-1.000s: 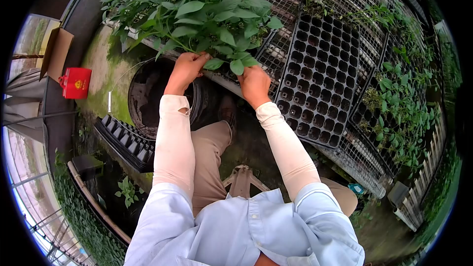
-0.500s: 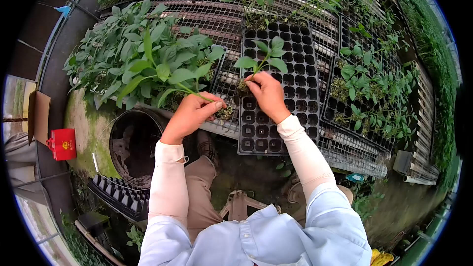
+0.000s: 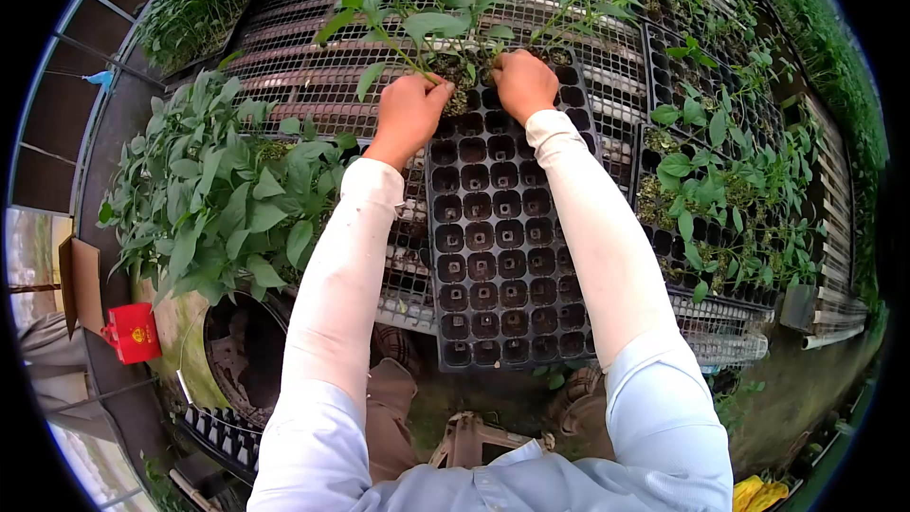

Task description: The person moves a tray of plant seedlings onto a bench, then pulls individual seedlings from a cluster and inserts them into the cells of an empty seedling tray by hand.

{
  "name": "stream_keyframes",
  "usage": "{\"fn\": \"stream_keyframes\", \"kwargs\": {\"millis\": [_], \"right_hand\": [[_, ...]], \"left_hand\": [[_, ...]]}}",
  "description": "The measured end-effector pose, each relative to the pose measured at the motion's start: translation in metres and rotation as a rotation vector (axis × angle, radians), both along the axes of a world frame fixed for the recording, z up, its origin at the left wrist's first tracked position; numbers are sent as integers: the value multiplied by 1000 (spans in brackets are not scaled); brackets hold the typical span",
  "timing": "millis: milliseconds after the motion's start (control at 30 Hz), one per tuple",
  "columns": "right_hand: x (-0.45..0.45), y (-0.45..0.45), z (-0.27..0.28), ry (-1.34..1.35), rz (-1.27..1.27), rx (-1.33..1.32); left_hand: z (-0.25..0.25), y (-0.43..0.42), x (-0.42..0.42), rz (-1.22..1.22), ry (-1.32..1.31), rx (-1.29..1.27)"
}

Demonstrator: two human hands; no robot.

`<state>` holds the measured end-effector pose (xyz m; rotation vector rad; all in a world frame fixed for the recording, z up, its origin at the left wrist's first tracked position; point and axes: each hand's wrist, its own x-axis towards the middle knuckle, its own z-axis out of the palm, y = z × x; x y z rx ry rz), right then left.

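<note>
Both arms reach forward nearly straight, close together, wrists bent over the far end of a black cell tray (image 3: 481, 235). The left hand (image 3: 409, 118) has its thumb and forefinger pinching the lower stem of a seedling (image 3: 403, 55); the leaves lean away beyond the fingers, and the root plug (image 3: 458, 100) sits just right of the fingertips, over the cells. The right hand (image 3: 527, 85), a little farther forward, is palm down with fingers bent into the far rows; whether they grip anything is hidden.

One tray lies below the two hands, five cells across its near row. Plants stand beyond the fingertips at its far end, too overlapped to count. Left of the left hand is one dense clump of seedlings (image 3: 227, 194); well right of the right hand are more trayed plants (image 3: 701, 194). Farther left and nearer the body are one red box (image 3: 133, 332) and one round tub (image 3: 213, 360).

Mesh of the counter (image 3: 313, 66) shows between the left hand and the clump. A narrower mesh strip runs right of the right forearm. The tray's near edge lies well behind both hands, by the counter's near edge.
</note>
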<state>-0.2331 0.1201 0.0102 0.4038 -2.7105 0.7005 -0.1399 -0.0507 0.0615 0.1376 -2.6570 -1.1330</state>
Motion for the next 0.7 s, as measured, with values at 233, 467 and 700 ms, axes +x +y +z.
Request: {"fn": "stream_keyframes", "kwargs": {"millis": [233, 467, 700], "right_hand": [[-10, 1, -14, -195, 1, 140], [34, 68, 10, -82, 17, -365], [81, 87, 14, -112, 41, -358]], "left_hand": [[-7, 7, -25, -89, -8, -27], [2, 64, -63, -71, -20, -86], [-27, 95, -98, -29, -193, -410]]}}
